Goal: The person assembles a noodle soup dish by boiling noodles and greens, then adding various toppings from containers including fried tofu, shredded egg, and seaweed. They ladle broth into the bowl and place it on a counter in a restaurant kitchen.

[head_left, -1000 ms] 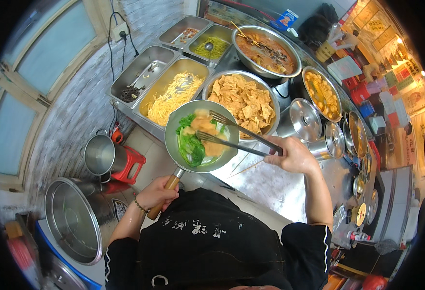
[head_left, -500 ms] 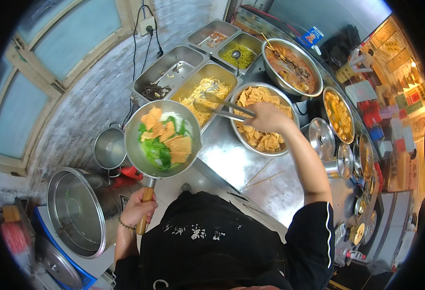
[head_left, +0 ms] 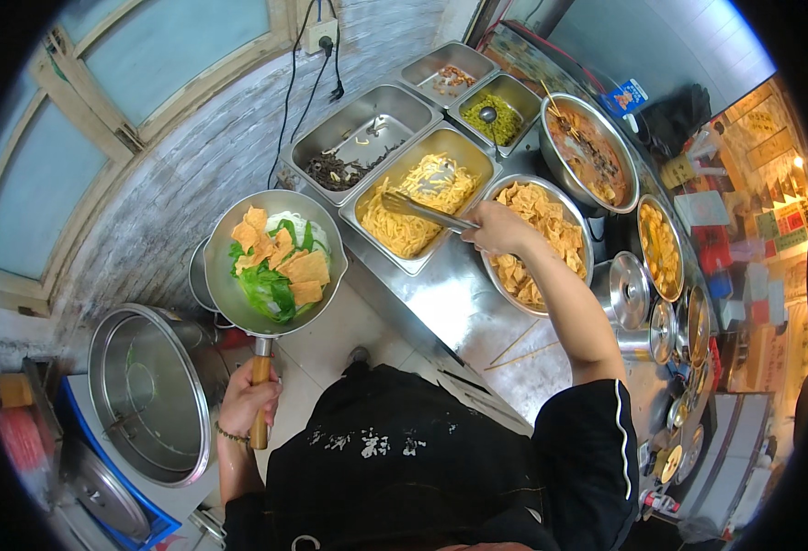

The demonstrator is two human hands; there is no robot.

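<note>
My left hand (head_left: 248,397) is closed round the wooden handle of a metal saucepan (head_left: 325,288). In the pan are green leaves (head_left: 261,286), crisp tan sheets (head_left: 305,269) and something white, partly hidden. My right hand (head_left: 505,230) grips metal tongs (head_left: 440,217), whose tips rest among yellow shreds (head_left: 433,179) in a rectangular steel tray (head_left: 480,163). From here I cannot tell whether the tongs hold any shreds. Beneath my right wrist sits a round bowl (head_left: 588,241) piled with more crisp tan sheets.
Beside the yellow shreds stands a tray with dark strips (head_left: 339,170); a tray of green bits (head_left: 500,108) is farther back. At right are a large stew bowl (head_left: 626,147) and lidded pots (head_left: 626,275). A big steel pot (head_left: 137,395) stands at lower left.
The tongs' arms, apart before, now look pressed together, lower in the yellow shreds. The pan has shifted slightly left in view while the trays and bowls appear farther right.
</note>
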